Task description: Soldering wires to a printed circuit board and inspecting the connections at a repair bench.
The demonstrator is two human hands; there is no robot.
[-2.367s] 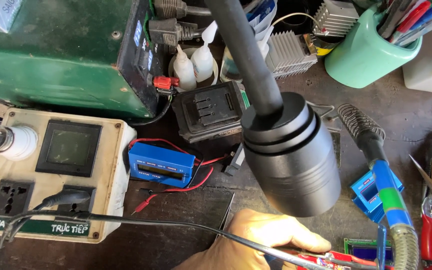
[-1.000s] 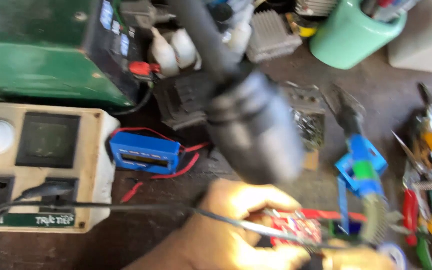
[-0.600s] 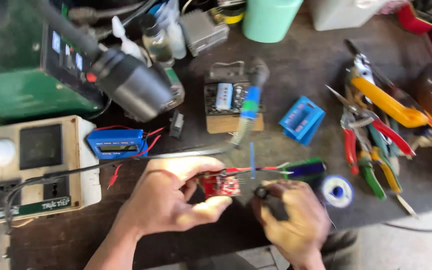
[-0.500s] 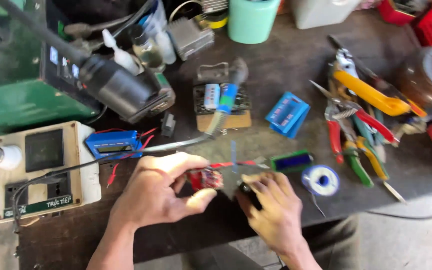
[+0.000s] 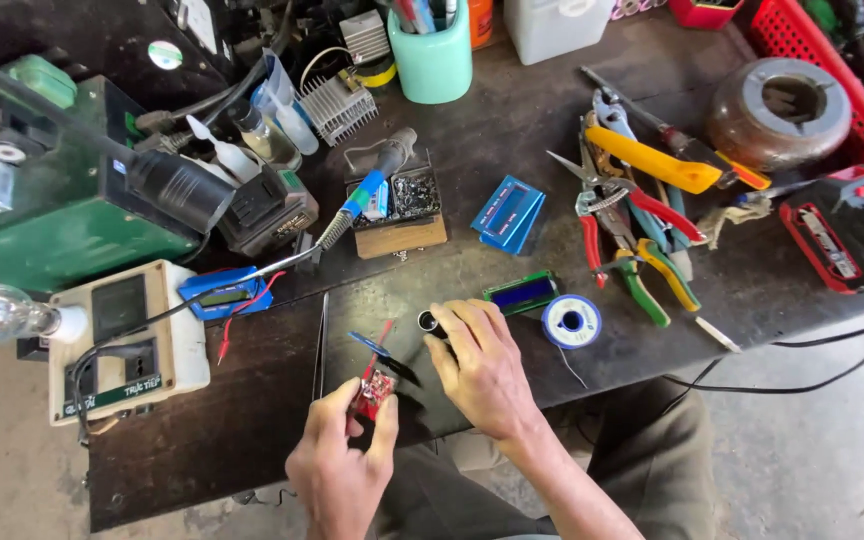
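Gripping a small red circuit board (image 5: 373, 392), left hand (image 5: 337, 470) pinches it; right hand (image 5: 482, 365) closes over a small black cylinder (image 5: 428, 321) on the table (image 5: 252, 420).

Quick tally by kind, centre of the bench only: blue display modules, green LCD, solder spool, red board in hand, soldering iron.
Blue display modules: 2, one by the beige socket box, one right of the iron stand
Green LCD module: 1
Solder spool: 1
Small red circuit board, held by the left hand: 1
Soldering iron: 1
Total: 6

Single head-worn view, steeply downward and fairly near, over a cluttered dark workbench (image 5: 512, 130) and the lap.
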